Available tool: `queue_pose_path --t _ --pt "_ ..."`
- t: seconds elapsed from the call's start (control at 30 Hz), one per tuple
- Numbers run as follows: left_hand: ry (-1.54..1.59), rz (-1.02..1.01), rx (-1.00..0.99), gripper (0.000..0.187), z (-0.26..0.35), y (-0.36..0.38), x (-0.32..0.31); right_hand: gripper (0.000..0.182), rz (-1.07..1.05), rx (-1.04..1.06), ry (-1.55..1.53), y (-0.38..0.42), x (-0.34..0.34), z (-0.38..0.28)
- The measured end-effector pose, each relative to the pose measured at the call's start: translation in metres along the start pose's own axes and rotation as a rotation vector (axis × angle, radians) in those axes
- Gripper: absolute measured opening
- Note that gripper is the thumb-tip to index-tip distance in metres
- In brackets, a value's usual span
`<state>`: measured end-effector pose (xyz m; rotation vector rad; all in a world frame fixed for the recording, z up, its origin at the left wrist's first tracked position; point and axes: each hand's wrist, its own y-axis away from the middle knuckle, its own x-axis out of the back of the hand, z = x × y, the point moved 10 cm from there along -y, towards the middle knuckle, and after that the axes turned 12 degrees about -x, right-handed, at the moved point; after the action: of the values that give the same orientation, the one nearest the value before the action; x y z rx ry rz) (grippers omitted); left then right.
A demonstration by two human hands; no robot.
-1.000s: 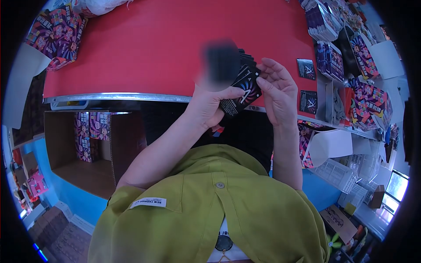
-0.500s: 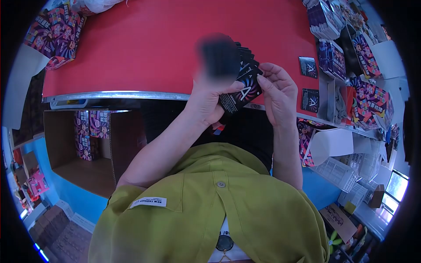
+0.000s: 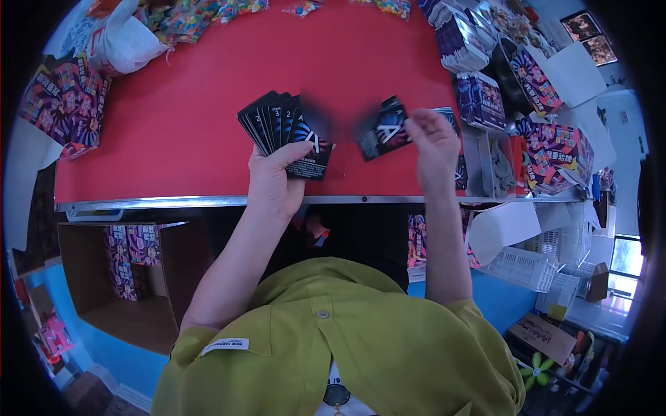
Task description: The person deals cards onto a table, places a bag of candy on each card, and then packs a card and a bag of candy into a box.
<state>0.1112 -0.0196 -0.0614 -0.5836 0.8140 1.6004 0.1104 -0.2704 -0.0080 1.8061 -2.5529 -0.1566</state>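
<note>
My left hand (image 3: 277,173) grips a fan of black playing cards (image 3: 270,125), its thumb pressed across the front card. That front card carries a large white A on a colourful burst; small numbers show on corners behind it. Some distance to the right, my right hand (image 3: 436,142) pinches a few more black cards (image 3: 388,130) by their right edge, held tilted above the table. A blurred patch covers the space between the two groups. Behind my right hand, cards on the tabletop (image 3: 460,173) are mostly hidden by the hand and wrist.
Stacks of packaged card packs (image 3: 481,100) and a metal tray (image 3: 494,163) line the red table's (image 3: 201,125) right side. A printed box (image 3: 66,104) and white bag (image 3: 128,45) sit at left. Below the table edge stands an open cardboard box (image 3: 83,277). Colourful packets (image 3: 239,8) lie at the back.
My hands have separated. My right hand, earlier at the fan's edge, now holds a few cards away from it. My left hand and the fan have moved left; the camera view has shifted too.
</note>
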Motion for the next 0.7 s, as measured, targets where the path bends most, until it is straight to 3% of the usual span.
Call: queue_pose_path --t 0.1,0.23,0.33,0.37,0.4,0.47,0.53,0.6,0.7 --pt "-0.04 -0.035 0.061 0.044 0.001 0.006 -0.002 0.018 0.165 0.071 0.055 -0.079 0.068 -0.004" --pt "-0.023 -0.031 0.172 0.048 -0.006 0.018 -0.007 0.024 0.4 0.067 0.779 -0.161 0.108 0.006" --pt "-0.04 -0.028 0.162 0.049 0.0 0.022 -0.01 0.021 0.689 0.527 1.762 -0.124 0.038 -0.032" --pt "-0.038 -0.043 0.192 0.048 0.0 0.023 -0.013 0.023 0.67 0.601 1.858 -0.116 0.021 -0.037" --pt "-0.072 -0.04 0.174 0.048 -0.001 0.02 -0.008 0.023 0.652 0.606 1.852 -0.107 0.007 -0.041" --pt "-0.093 -0.023 0.192 0.049 -0.002 0.019 -0.006 0.019 0.226 0.56 1.057 -0.078 -0.023 -0.046" --pt "-0.11 -0.03 0.223 0.049 -0.009 0.019 -0.007 0.023 -0.363 0.087 0.589 -0.042 -0.08 -0.006" --pt "-0.087 -0.054 0.237 0.049 -0.014 0.02 -0.01 0.026 -0.53 -0.19 0.355 -0.004 -0.112 0.009" --pt "-0.096 -0.026 0.241 0.05 -0.014 0.025 -0.009 0.02 -0.605 -0.234 0.218 0.004 -0.12 0.026"
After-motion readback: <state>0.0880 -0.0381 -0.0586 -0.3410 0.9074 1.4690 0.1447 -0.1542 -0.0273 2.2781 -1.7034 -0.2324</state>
